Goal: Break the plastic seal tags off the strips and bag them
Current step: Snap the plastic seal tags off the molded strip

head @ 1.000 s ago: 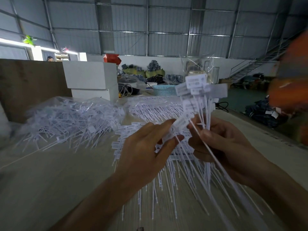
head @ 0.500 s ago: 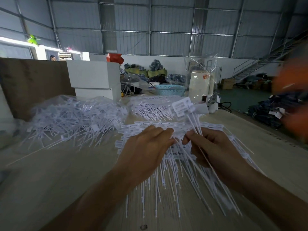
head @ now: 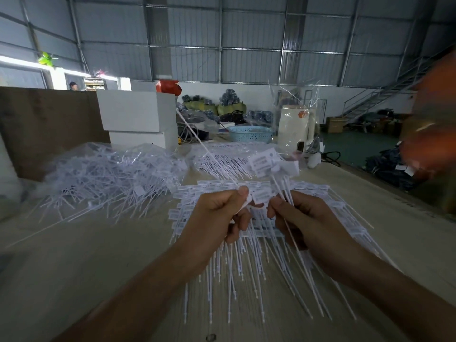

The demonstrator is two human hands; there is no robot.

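Note:
My right hand [head: 302, 218] grips a small bunch of white seal tags [head: 269, 164] by their thin tails, with the flat label heads standing above my fingers. My left hand [head: 217, 215] is curled, pinching one single tag [head: 204, 149] whose long tail sticks up and away to the left. Both hands hover just above a fan of tag strips [head: 249, 245] lying on the wooden table [head: 86, 262], tails pointing toward me. A clear bag of loose tags [head: 108, 169] lies at the left.
Another clear bag with tags [head: 222, 159] lies behind the strips. White boxes [head: 138, 117], a blue basket [head: 249, 133] and a white canister in plastic [head: 294, 124] stand at the table's far end. A blurred orange shape [head: 434, 124] is at the right edge.
My right hand has lowered its bunch from eye height toward the strips. My left hand has closed from flat fingers to a pinch and pulled one tag away to the left.

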